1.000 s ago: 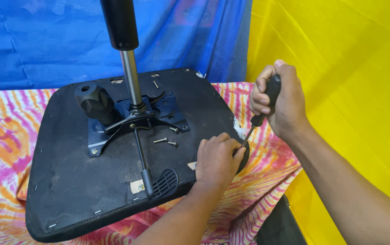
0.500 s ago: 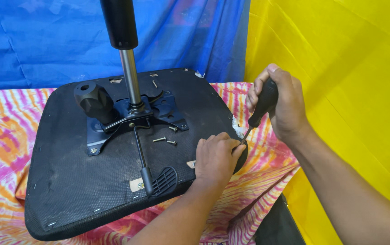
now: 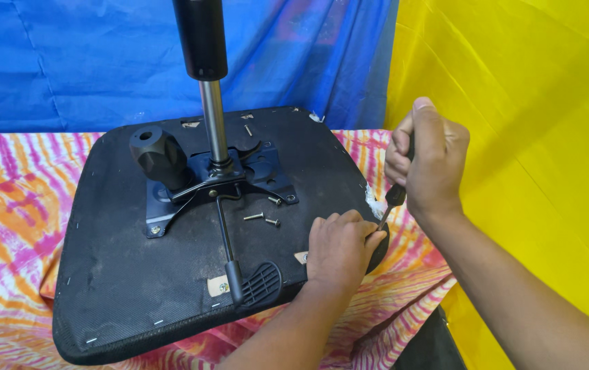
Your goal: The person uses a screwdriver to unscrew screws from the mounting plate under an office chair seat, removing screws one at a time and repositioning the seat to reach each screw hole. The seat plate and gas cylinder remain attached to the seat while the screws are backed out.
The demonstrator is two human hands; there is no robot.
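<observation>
Shift: right hand [image 3: 426,159] barely moved — fist clamped on screwdriver [image 3: 396,195].
Left hand [image 3: 339,248]: flat on seat base [image 3: 137,288] — nothing grasped.

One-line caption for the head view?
Right hand grips a screwdriver at the upturned chair seat's edge; left hand rests there.

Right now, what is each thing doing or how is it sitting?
Black upturned chair seat: lying flat on tie-dye cloth.
Silver gas cylinder: upright.
Loose screws: lying on seat.
Black-handled screwdriver: gripped, tip at seat edge.
Left hand: pressing seat.
Right hand: closed round handle.
</observation>
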